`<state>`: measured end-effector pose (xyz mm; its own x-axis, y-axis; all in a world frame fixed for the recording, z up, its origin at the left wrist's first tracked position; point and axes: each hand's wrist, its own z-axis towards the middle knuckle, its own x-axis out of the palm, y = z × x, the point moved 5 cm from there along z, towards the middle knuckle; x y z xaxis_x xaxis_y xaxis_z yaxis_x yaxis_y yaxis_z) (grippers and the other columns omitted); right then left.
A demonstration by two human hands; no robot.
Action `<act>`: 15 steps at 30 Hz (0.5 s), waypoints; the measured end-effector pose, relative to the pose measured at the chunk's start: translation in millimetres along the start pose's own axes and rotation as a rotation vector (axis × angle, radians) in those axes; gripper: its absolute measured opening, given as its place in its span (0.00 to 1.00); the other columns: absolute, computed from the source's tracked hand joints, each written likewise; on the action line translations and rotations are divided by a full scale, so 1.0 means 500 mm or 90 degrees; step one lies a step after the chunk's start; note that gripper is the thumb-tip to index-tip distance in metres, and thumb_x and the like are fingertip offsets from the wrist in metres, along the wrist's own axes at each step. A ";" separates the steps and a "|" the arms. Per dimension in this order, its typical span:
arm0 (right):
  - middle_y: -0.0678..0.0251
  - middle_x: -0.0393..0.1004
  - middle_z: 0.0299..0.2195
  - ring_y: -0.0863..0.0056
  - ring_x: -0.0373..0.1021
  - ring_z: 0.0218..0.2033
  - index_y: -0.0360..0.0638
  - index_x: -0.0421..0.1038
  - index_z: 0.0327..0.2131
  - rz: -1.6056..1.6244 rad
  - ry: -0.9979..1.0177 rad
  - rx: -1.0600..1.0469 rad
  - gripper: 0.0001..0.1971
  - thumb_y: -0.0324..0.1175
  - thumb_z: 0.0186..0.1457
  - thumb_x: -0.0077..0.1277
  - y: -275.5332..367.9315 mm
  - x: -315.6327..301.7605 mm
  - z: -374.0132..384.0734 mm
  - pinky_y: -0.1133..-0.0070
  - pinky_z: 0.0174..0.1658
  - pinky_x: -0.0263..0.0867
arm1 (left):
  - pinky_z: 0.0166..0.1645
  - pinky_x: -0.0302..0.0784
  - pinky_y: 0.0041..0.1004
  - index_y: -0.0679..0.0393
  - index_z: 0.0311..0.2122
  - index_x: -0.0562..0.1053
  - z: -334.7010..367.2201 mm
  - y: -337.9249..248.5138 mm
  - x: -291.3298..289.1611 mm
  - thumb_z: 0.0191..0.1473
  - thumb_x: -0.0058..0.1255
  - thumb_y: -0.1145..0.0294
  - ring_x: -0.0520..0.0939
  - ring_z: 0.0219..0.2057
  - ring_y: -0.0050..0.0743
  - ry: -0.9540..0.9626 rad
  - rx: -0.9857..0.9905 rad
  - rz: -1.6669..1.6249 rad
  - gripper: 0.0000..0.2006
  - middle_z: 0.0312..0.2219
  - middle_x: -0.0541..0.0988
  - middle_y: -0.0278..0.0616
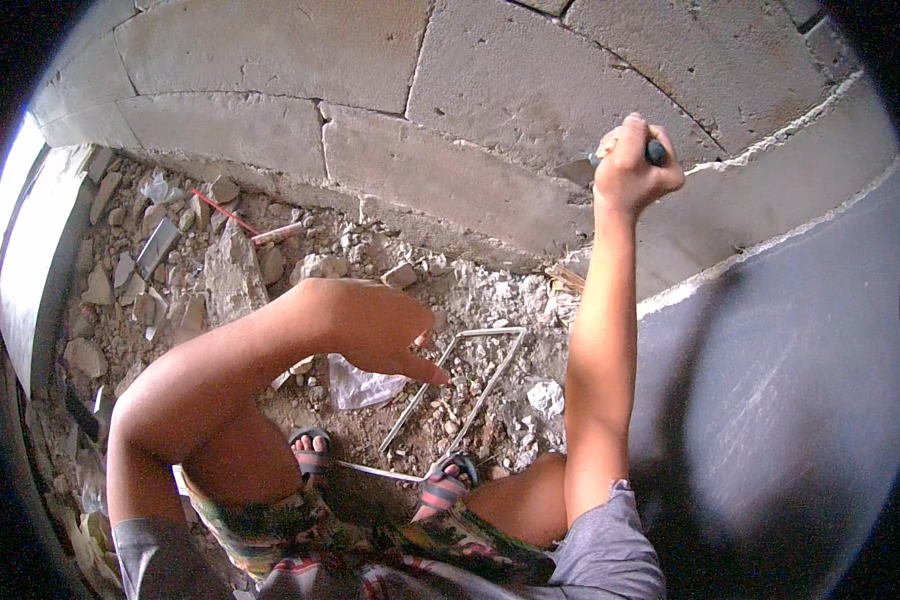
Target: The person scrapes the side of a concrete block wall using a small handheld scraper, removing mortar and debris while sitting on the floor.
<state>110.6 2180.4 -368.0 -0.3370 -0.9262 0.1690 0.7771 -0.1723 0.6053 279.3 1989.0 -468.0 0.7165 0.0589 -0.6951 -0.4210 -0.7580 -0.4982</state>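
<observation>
My right hand [634, 165] is raised at the block wall, its fingers wrapped round the dark handle of a putty knife [576, 172]. The metal blade points left, close to or touching the face of a grey block [540, 90]; contact cannot be told. Bent across the middle, my left hand [380, 330] hangs above the rubble with its fingers apart and nothing in them. Below that hand lie a crumpled clear plastic bag [362, 386] and a thin pale strip bent into a frame [492, 380].
Broken stone and plaster rubble [235, 265] covers the ground along the wall's foot, with a red stick [225, 208] among it. A smooth grey panel [770, 400] stands at the right. My sandalled feet [448, 485] rest on the debris, and a bright board [40, 260] is at far left.
</observation>
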 end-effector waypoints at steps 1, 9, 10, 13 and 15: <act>0.74 0.63 0.11 0.86 0.60 0.13 0.40 0.60 0.12 0.085 0.015 -0.038 0.14 0.25 0.48 0.45 0.028 0.000 0.000 0.86 0.16 0.57 | 0.49 0.69 0.37 0.67 0.42 0.69 -0.002 -0.001 0.001 0.48 0.41 0.35 0.74 0.44 0.47 -0.006 0.002 -0.011 0.36 0.41 0.74 0.54; 0.73 0.62 0.10 0.86 0.59 0.11 0.40 0.60 0.11 0.082 0.025 -0.118 0.15 0.25 0.48 0.45 0.070 -0.001 0.009 0.86 0.14 0.55 | 0.49 0.69 0.37 0.67 0.42 0.69 0.004 0.001 0.006 0.48 0.40 0.35 0.74 0.44 0.49 -0.004 0.013 0.005 0.37 0.40 0.74 0.55; 0.73 0.62 0.10 0.86 0.58 0.11 0.41 0.60 0.10 0.161 0.047 -0.126 0.15 0.25 0.48 0.45 0.086 -0.002 0.016 0.86 0.14 0.54 | 0.49 0.69 0.38 0.67 0.42 0.69 0.000 -0.005 0.003 0.48 0.40 0.35 0.74 0.44 0.49 -0.008 0.016 -0.001 0.37 0.40 0.74 0.55; 0.73 0.61 0.09 0.86 0.57 0.10 0.41 0.59 0.11 0.093 0.017 -0.106 0.15 0.24 0.48 0.44 0.070 0.000 0.017 0.86 0.13 0.53 | 0.49 0.69 0.38 0.67 0.41 0.69 0.002 -0.006 0.001 0.48 0.40 0.35 0.74 0.44 0.50 -0.006 0.025 -0.004 0.36 0.40 0.74 0.56; 0.74 0.62 0.09 0.86 0.59 0.10 0.40 0.60 0.12 0.067 -0.002 -0.069 0.14 0.24 0.49 0.45 0.050 0.005 0.008 0.86 0.14 0.54 | 0.49 0.69 0.38 0.67 0.41 0.69 0.003 -0.004 -0.001 0.48 0.40 0.35 0.74 0.44 0.50 -0.001 0.026 0.001 0.36 0.40 0.74 0.56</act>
<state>127.2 2175.2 -349.4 -0.2521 -0.9403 0.2289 0.8611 -0.1100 0.4964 279.0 1991.3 -467.3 0.7151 0.0588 -0.6965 -0.4444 -0.7310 -0.5179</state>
